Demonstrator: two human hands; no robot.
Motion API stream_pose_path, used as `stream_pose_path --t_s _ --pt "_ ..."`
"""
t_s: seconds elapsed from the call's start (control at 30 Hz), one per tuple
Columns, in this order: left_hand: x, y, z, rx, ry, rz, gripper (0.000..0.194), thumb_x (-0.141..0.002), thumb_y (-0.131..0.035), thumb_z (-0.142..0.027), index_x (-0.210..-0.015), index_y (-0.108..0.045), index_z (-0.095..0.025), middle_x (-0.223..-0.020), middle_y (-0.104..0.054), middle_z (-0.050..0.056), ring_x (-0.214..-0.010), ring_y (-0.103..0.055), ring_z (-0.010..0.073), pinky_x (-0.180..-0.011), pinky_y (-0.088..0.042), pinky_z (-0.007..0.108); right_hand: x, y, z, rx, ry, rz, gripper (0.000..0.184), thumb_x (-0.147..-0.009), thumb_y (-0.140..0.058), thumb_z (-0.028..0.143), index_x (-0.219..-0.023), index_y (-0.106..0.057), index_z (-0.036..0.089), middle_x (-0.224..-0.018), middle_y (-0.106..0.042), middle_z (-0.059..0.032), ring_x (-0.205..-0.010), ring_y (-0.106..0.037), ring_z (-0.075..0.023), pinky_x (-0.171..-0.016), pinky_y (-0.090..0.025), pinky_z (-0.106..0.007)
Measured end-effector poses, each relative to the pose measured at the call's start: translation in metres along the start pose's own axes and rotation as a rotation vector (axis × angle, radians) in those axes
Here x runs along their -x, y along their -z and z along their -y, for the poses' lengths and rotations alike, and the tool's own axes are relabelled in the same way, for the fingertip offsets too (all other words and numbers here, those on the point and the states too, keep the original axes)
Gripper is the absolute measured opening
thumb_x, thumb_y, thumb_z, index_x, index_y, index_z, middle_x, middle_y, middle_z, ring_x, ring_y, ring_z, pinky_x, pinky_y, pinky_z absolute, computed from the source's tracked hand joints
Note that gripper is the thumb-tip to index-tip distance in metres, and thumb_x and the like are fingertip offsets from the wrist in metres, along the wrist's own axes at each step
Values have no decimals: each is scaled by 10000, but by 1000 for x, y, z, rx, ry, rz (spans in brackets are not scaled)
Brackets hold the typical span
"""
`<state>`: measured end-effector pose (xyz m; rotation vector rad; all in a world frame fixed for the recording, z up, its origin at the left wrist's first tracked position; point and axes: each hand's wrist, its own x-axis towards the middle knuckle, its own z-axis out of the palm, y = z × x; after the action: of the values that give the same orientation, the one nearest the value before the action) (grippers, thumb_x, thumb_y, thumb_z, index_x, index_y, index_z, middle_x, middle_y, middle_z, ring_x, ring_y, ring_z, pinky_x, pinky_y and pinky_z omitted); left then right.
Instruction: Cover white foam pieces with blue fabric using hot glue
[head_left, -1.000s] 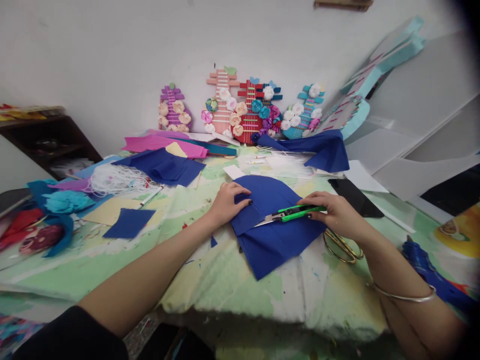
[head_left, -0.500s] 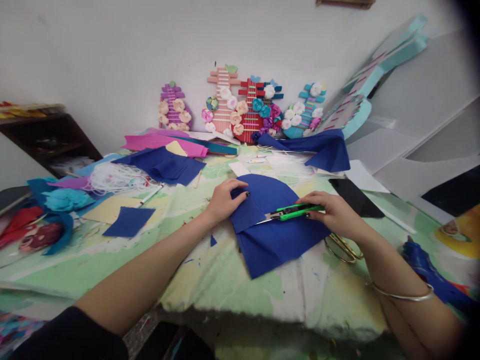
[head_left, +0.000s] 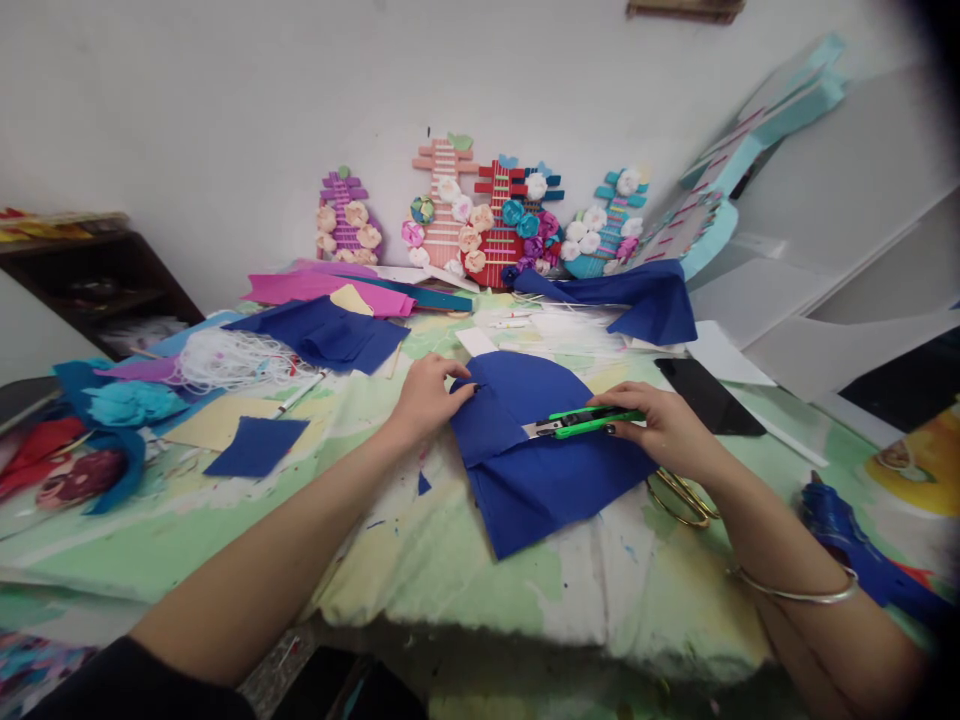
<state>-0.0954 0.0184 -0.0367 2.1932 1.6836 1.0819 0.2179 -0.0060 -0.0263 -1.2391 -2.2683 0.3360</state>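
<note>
A dark blue paper or cloth sheet (head_left: 555,505) lies on the table in front of me, its upper part rounded and a cut line running across its left half. My left hand (head_left: 429,397) pinches the sheet's upper left edge between thumb and fingers. In my right hand (head_left: 660,428) is a green and black utility knife (head_left: 586,423), its blade out and pointing left, lying against the cut line. Gold-handled scissors (head_left: 681,497) rest by the sheet's right corner, partly under my right wrist.
Blue offcuts (head_left: 256,446), white string (head_left: 229,358) and coloured paper lie to the left. A black phone (head_left: 709,396) and a blue glue gun (head_left: 844,520) are on the right. Flower-decorated guitar shapes (head_left: 442,205) stand along the wall.
My left hand has shifted slightly left, with the sheet's cut left part pulled that way. My right hand with the knife has hardly moved.
</note>
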Motion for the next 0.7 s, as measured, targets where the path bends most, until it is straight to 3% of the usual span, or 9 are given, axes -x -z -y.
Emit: stream_pose_path --t_s 0.17,0.27,0.43,0.7 --pt "-1 7 4 109 116 196 312 -644 -722 -426 -830 -654 -184 -871 -674 53 -722 -605 199 -707 -505 355 -1 -1 2 2 5 11 291 -768 -570 218 -1036 -678 252 -1040 -657 -55 -975 -592 -247 -894 -438 -408" --pt "0 6 4 221 120 195 356 -625 -738 -428 -854 -629 -179 -948 -648 65 -813 -605 208 -750 -507 359 -2 -3 5 13 7 19 300 -766 -569 208 -1042 -679 254 -1038 -656 -60 -974 -588 -252 -895 -437 -416" --pt "3 0 1 220 -9 263 427 -580 -786 -390 -929 -616 -213 -1081 -564 61 -1093 -502 254 -967 -418 421 -3 -5 7 44 25 51 314 -778 -558 195 -1064 -676 245 -1049 -647 -75 -997 -573 -265 -898 -426 -438" --pt "4 -8 3 197 10 250 478 -578 -794 -327 -1009 -616 -222 -1135 -540 67 -1142 -475 267 -1016 -375 438 -2 -6 10 50 61 53 308 -792 -558 188 -1070 -670 257 -1069 -640 -71 -998 -572 -255 -900 -423 -439"
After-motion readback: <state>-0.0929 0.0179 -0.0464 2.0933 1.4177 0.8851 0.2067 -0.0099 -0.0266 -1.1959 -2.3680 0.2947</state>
